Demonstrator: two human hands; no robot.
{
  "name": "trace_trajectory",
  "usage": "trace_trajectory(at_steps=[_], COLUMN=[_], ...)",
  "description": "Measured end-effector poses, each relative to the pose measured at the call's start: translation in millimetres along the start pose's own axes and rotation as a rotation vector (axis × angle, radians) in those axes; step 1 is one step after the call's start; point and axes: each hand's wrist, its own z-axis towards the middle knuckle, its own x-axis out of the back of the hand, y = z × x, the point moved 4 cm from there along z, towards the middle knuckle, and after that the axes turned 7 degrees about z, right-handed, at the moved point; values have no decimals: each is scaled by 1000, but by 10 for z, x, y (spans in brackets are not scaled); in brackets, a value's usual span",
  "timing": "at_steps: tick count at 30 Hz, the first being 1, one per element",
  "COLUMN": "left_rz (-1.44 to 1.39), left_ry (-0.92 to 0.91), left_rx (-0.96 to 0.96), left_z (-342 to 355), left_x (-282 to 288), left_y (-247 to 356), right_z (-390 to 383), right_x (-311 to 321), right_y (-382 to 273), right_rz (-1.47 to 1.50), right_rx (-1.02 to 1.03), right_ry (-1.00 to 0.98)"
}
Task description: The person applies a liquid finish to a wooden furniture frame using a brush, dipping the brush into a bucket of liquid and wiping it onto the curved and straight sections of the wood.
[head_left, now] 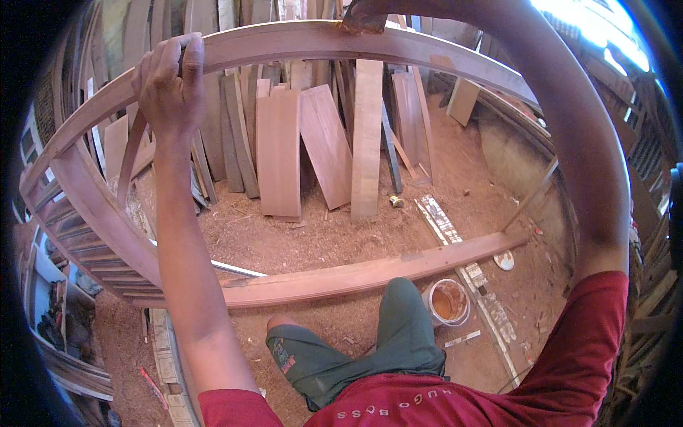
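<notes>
A large reddish wooden frame (299,44) stands in front of me, its upper rail curving across the top of the view. Slanted slats fill its left part, and its lower rail (370,274) runs past my knees. My left hand (171,89) is closed over the upper rail at the left. Further right, my right hand (366,10) is pressed against that rail, partly cut off by the upper edge. A brown, wet-looking patch or small pad (364,27) shows under its fingers; I cannot tell which. What the fingers hold is hidden.
A clear bucket (447,302) of orange-brown liquid stands by my right knee, beside a pale, paint-spattered strip (466,267). A white lid (504,261) and a tape measure (396,201) lie on the sawdust-covered floor. Several boards (279,156) lean behind the frame.
</notes>
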Motion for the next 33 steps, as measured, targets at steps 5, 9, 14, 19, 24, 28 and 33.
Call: trace_trajectory(at_steps=[5,9,14,19,24,28,33], left_rz=[4,-33,-47,-30,-81,-69,-67], left_ry=[-51,-75,-66,-74,-71,-27,-1], left_rx=[-21,10,-52,-58,1,-40,-84], left_z=[23,14,50,55,35,37,44], left_x=[3,-17,11,15,11,23,-2], left_y=[-76,-53,-56,-81,-23,-12,-19], right_z=[-70,-143,-273,-253,-432,-537,-661], right_x=[4,-9,-161,-32,-207,-236,-308], right_y=[-4,76,141,156,377,418,496], right_rz=[-51,-69,20,-3,158,157,144], right_rx=[-20,-78,-9,-128,-71,11,-58], right_ry=[-40,-75,-80,-279,-158,-61,-177])
